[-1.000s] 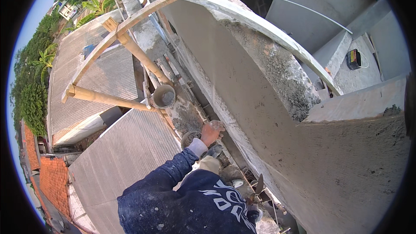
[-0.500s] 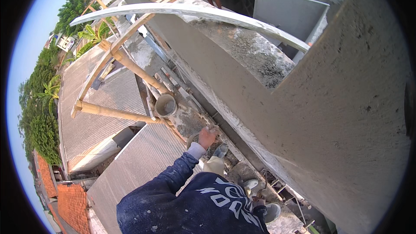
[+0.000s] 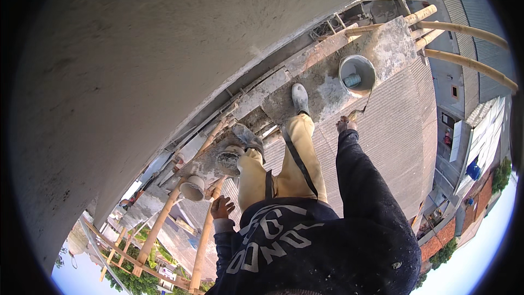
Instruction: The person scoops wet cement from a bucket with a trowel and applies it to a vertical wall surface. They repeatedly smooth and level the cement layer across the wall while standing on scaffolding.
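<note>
My right hand [image 3: 347,124] is closed on a trowel [image 3: 357,113], held out at the right beside my leg, just below a large bucket [image 3: 344,70] with a blue-green item inside. My left hand [image 3: 221,207] hangs lower left, fingers apart and empty, near a small pale bucket [image 3: 191,189]. A mortar-crusted bucket [image 3: 229,161] sits beside my boot [image 3: 246,137]. My other, paler boot [image 3: 299,98] stands on the mortar-stained scaffold plank [image 3: 393,49].
A grey rendered wall [image 3: 120,71] fills the upper left along the narrow platform. Bamboo poles [image 3: 464,63] jut out at the right and lower left [image 3: 155,232]. Beyond the platform's open edge lie corrugated roofs [image 3: 398,142] well below.
My view has swung round, putting the wall at upper left. My left hand has come back from along the wall with fingers apart; my right hand with the trowel now shows beside the large bucket.
</note>
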Action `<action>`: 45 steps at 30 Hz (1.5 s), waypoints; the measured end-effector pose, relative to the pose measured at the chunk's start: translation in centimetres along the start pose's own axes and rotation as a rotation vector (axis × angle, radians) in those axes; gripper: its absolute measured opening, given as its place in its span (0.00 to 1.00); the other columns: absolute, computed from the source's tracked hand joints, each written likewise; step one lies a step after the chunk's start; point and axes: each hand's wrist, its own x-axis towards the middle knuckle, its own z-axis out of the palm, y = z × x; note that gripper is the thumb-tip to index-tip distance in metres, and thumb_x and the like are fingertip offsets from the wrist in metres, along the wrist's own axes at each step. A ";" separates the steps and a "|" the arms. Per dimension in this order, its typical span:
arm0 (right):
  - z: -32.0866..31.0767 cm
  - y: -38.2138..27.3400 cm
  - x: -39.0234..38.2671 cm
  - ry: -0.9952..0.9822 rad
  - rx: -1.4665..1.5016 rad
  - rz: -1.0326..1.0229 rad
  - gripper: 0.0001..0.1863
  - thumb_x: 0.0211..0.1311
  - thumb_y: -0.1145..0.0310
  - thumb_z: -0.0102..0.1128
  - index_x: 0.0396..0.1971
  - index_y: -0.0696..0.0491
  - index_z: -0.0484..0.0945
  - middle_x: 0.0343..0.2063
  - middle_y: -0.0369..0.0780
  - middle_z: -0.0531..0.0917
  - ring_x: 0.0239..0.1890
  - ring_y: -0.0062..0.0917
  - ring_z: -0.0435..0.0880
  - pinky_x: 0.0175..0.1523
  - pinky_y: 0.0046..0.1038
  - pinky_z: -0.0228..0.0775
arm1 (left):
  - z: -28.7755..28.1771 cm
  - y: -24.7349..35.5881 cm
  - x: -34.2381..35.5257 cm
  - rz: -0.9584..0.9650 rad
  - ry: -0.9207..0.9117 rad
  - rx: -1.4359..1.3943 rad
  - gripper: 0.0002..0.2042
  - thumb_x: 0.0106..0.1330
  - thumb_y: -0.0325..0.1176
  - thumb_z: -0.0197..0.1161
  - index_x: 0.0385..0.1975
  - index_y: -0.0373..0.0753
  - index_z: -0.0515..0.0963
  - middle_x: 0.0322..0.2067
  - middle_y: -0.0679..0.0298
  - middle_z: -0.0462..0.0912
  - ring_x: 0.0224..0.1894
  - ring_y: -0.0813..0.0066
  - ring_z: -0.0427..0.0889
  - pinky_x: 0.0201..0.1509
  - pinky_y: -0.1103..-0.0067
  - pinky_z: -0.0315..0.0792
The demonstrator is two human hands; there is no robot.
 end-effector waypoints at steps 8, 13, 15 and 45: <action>4.2 -1.4 14.0 0.033 0.494 0.106 0.33 0.68 0.59 0.44 0.67 0.58 0.47 0.71 0.46 0.41 0.70 0.48 0.43 0.70 0.50 0.35 | -0.7 -4.1 3.8 0.101 0.328 0.367 0.13 0.59 0.29 0.63 0.43 0.34 0.76 0.29 0.63 0.79 0.28 0.76 0.76 0.29 0.81 0.73; 7.0 0.7 22.7 0.025 0.719 0.000 0.30 0.68 0.55 0.40 0.66 0.52 0.52 0.66 0.44 0.50 0.66 0.42 0.51 0.67 0.46 0.44 | 1.8 -3.3 5.0 0.406 0.401 1.018 0.14 0.60 0.31 0.62 0.44 0.32 0.77 0.39 0.53 0.81 0.41 0.64 0.80 0.47 0.73 0.74; 8.0 1.4 25.8 0.051 0.694 -0.050 0.33 0.66 0.50 0.43 0.65 0.53 0.54 0.62 0.46 0.58 0.60 0.40 0.60 0.63 0.42 0.52 | 3.2 -2.9 5.1 0.260 0.406 0.919 0.16 0.59 0.30 0.62 0.47 0.34 0.76 0.44 0.53 0.80 0.44 0.62 0.80 0.48 0.72 0.74; 15.6 -2.1 6.1 -0.588 -0.528 0.042 0.19 0.56 0.71 0.61 0.48 0.58 0.76 0.49 0.48 0.78 0.49 0.40 0.78 0.57 0.42 0.71 | 6.0 -8.7 10.6 0.234 0.542 0.426 0.16 0.60 0.36 0.62 0.47 0.38 0.76 0.45 0.52 0.80 0.48 0.58 0.80 0.53 0.69 0.74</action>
